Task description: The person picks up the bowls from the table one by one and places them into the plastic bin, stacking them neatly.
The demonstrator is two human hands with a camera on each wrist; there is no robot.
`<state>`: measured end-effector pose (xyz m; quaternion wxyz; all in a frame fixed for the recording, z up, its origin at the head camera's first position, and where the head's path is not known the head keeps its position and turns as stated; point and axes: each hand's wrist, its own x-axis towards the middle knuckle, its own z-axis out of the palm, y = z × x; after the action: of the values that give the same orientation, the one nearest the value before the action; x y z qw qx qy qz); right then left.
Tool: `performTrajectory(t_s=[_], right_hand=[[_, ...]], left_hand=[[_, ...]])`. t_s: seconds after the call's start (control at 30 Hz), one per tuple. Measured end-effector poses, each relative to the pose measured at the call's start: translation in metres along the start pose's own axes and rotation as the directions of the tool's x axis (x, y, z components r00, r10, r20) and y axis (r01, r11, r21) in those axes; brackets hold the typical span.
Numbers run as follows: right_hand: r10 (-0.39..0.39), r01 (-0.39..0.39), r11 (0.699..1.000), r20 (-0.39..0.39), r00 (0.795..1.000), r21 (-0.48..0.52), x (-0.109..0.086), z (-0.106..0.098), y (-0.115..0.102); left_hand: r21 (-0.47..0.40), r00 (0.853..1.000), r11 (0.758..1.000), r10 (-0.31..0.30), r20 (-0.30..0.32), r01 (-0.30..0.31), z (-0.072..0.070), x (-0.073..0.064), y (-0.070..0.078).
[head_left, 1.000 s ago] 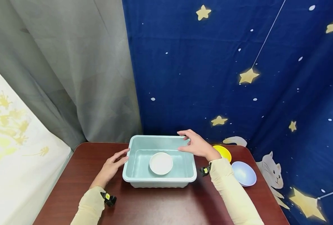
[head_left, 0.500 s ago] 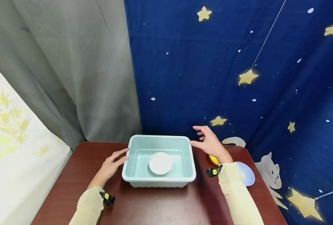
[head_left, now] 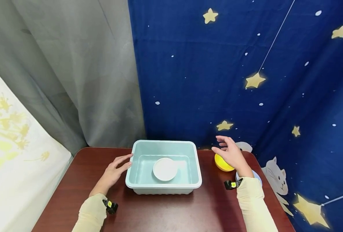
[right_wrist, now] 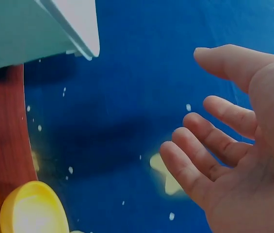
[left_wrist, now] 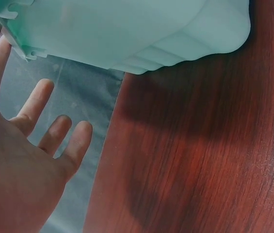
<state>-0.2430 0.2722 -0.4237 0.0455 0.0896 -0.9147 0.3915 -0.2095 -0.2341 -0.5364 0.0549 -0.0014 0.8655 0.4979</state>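
Note:
A pale blue-green plastic basin (head_left: 136, 174) stands on the table with a small white bowl (head_left: 165, 169) inside it. My left hand (head_left: 113, 171) touches the basin's left rim with its fingertips, the other fingers spread below the rim in the left wrist view. Over at the right, my right hand (head_left: 231, 155) hovers above a yellow bowl (head_left: 222, 164), fingers loosely bent and nothing held. In the right wrist view the yellow bowl (right_wrist: 32, 208) sits at lower left, apart from the hand. A light blue bowl (head_left: 258, 178) is partly hidden under the right wrist.
The dark red-brown table (head_left: 159, 212) ends at the back against a grey curtain (head_left: 110, 96) and a blue star-patterned curtain (head_left: 194, 80). A white patterned cloth (head_left: 20, 154) hangs along the left side.
My right hand has moved right, from over the basin's right side to above the yellow bowl. The left hand stays at the basin's left rim. The white bowl remains in the basin.

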Motion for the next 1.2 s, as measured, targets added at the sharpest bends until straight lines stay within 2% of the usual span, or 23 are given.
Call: performTrajectory(t_s=[0.33,0.5,0.7,1.0,1.2], right_hand=[[0.085,-0.087,0.996,-0.096,0.992,-0.01,-0.018,-0.012,0.031],[0.158,-0.165,0.984,-0.097,0.983,-0.068,-0.032,-0.023,0.045],[0.276,-0.283,0.951,-0.071,0.959,-0.125,-0.046,-0.031,0.056],[0.342,-0.359,0.918,-0.121,0.932,-0.169,-0.059,-0.025,0.077],[0.421,-0.44,0.886,-0.146,0.895,-0.143,-0.065,-0.023,0.091]], left_hand=[[0.003,1.0,1.0,-0.016,-0.013,0.017,0.001,0.0,-0.002],[-0.006,1.0,1.0,-0.013,-0.009,0.013,0.004,0.001,-0.002],[-0.016,1.0,1.0,-0.011,0.002,0.011,0.003,0.001,-0.002],[-0.023,0.999,0.999,-0.032,0.008,0.032,0.002,-0.001,0.0],[-0.021,1.0,1.0,-0.014,-0.006,0.014,0.003,0.0,-0.001]])
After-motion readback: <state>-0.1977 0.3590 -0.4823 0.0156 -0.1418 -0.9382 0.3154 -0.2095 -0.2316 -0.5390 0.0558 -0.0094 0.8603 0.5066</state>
